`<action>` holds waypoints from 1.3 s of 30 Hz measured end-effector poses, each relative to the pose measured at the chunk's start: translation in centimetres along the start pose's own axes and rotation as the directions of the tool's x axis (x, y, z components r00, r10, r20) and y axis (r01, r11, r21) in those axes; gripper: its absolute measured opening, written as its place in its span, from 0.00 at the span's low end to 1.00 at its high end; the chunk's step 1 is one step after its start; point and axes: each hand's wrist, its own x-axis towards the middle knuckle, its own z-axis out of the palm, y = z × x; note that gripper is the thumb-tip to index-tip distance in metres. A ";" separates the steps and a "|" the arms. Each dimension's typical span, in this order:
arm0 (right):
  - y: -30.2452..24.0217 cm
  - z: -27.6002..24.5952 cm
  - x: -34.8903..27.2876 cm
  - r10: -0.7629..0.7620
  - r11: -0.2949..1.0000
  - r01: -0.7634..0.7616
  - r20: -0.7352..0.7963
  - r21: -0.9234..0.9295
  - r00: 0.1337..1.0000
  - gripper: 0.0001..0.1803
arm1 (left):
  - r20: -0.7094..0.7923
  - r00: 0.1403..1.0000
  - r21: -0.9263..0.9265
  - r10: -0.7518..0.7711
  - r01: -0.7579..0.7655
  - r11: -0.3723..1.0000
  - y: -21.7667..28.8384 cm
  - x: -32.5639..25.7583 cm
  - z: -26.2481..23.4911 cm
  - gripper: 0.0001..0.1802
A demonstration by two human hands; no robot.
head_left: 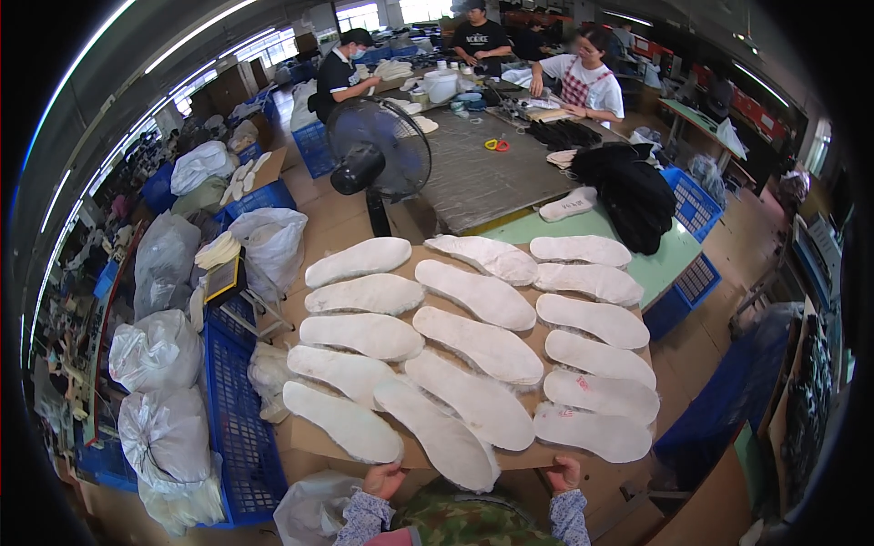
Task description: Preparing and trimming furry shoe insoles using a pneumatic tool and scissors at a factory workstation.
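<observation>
Both of my hands grip the near edge of a brown cardboard sheet (521,459). My left hand (384,480) is closed on it left of the middle, and my right hand (564,474) pinches the edge farther right. White fuzzy-edged insoles (473,344) lie on the sheet in three rough columns. One long insole (437,437) juts over the near edge between my hands. Two at the lower right, including the nearest insole (592,433), bear small red marks. My fingers under the sheet are hidden.
Beyond the sheet stands a worktable (492,164) with a black fan (378,150) at its left corner. Orange-handled scissors (496,145) and black cloth (624,191) lie on it. Several people work around it. Blue crates (241,419) and white sacks (164,437) line the left.
</observation>
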 end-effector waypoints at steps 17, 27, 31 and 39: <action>-1.9 4.9 10.0 0.121 0.984 -0.117 0.026 -0.136 0.992 0.15 | -0.058 0.994 -0.080 -0.090 0.086 0.993 -0.5 6.5 -2.0 0.24; -3.5 1.1 13.6 0.139 0.981 -0.148 -0.074 -0.129 0.987 0.07 | -0.116 0.987 -0.116 -0.114 0.101 0.988 -3.1 8.3 -2.5 0.20; -4.5 1.2 14.6 0.122 0.981 -0.128 -0.049 -0.148 0.991 0.08 | -0.168 0.976 -0.023 -0.141 0.139 0.990 -3.4 8.7 -0.5 0.17; -6.7 3.1 16.0 -0.087 0.955 0.043 -0.139 -0.294 0.987 0.12 | -0.108 0.939 0.044 -0.326 0.332 0.942 -3.2 8.8 2.0 0.07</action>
